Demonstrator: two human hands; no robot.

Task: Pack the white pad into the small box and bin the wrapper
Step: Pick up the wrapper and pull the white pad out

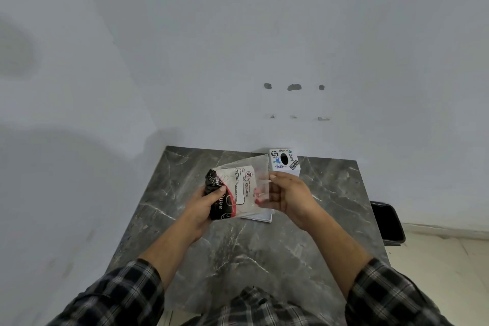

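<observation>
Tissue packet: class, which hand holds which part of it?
Both hands hold the tissue packet above the table. The left hand grips its black end; the right hand pinches its clear plastic edge.

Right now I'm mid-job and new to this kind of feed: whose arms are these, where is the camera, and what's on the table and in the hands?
There is no machine here. One wide camera sits on a person's head and looks forward and down, so the two arms in checked sleeves are the person's own.

The left hand and the right hand hold one plastic tissue wrapper between them, above the grey marble table; each has a closed grip on one end. The wrapper is partly clear, printed red, black and white.

At the table's far edge stands a small white box covered in stickers. Something flat and white lies under the wrapper; I cannot tell what it is. A dark bin stands on the floor to the right.
</observation>
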